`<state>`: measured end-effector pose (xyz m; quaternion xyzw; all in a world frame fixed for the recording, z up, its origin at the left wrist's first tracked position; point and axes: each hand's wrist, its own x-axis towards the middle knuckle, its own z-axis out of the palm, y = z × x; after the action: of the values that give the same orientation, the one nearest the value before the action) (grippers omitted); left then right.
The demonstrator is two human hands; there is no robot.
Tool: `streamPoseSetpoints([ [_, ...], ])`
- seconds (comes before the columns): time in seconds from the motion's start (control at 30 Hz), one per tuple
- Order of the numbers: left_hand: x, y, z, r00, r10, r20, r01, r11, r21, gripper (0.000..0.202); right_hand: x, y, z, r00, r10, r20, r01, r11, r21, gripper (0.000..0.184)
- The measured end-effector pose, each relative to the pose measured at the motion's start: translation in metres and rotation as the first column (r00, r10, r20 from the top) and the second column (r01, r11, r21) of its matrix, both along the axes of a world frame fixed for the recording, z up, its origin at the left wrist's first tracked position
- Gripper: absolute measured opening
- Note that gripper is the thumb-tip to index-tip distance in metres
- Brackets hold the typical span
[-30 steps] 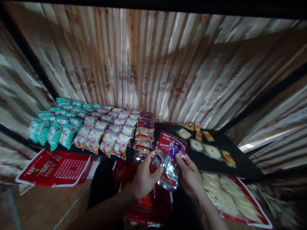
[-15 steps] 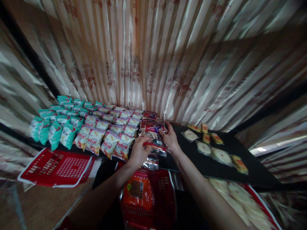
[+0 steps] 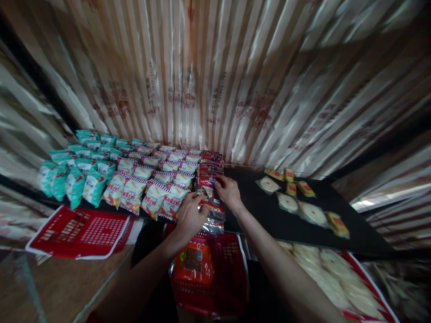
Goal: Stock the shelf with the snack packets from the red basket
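A column of dark red and purple snack packets (image 3: 210, 168) runs front to back on the black table, overlapping one another. The front packet (image 3: 215, 211) has a silver, shiny lower part. My left hand (image 3: 191, 216) holds its left edge with curled fingers, and the fingertips are partly hidden. At the right edge of the column, my right hand (image 3: 229, 192) pinches a packet between thumb and fingers. White snack bags (image 3: 153, 197) with red and blue striped tops stand in rows directly left of my left hand.
Teal bags (image 3: 76, 185) fill the table's left end. Round white packs (image 3: 311, 214) and small yellow packs (image 3: 305, 188) lie on the right. Below the edge are a red basket (image 3: 232, 278) with an orange package (image 3: 192, 264), another red basket (image 3: 84, 233), and a crate of pale packs (image 3: 336, 278).
The packet between my hands was tilted to the right and now lies lower, more in line with the column. My right hand has moved slightly left and down.
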<state>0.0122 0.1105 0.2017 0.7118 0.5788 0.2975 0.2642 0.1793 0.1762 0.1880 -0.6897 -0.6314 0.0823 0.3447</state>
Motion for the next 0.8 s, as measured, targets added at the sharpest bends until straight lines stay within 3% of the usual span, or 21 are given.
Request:
streamPoseSetpoints([
  [0.1,-0.002,-0.004,0.003,0.998,0.007,-0.058,-0.008,1.000,-0.024,0.030,-0.001,0.000,-0.008,0.999,0.032,0.044,-0.033,0.999,0.034,0.033],
  [0.23,-0.003,-0.005,0.005,0.996,0.016,-0.082,-0.019,0.999,-0.034,0.031,-0.006,-0.005,-0.016,0.995,-0.026,0.099,0.023,0.999,0.035,0.036],
  [0.43,-0.004,-0.006,0.002,0.992,0.023,-0.124,-0.022,1.000,0.017,0.032,-0.011,-0.008,-0.016,0.993,-0.060,0.099,0.055,0.997,0.049,0.039],
  [0.57,-0.007,-0.009,0.002,0.990,0.053,-0.133,-0.044,0.996,0.071,0.032,-0.004,-0.012,-0.010,0.995,-0.072,-0.063,0.079,0.990,0.118,0.041],
  [0.67,-0.015,-0.016,0.000,0.994,0.099,-0.048,-0.094,0.991,0.095,0.030,0.006,-0.029,-0.008,0.966,-0.094,-0.240,0.143,0.970,0.196,0.041],
  [0.73,-0.027,-0.024,-0.011,0.986,0.147,0.084,-0.154,0.985,0.082,0.027,0.013,-0.051,-0.011,0.920,-0.116,-0.374,0.216,0.947,0.237,0.041],
  [0.8,-0.040,-0.035,-0.032,0.955,0.210,0.210,-0.221,0.975,0.027,0.024,0.016,-0.079,-0.021,0.836,-0.137,-0.531,0.312,0.915,0.256,0.041],
])
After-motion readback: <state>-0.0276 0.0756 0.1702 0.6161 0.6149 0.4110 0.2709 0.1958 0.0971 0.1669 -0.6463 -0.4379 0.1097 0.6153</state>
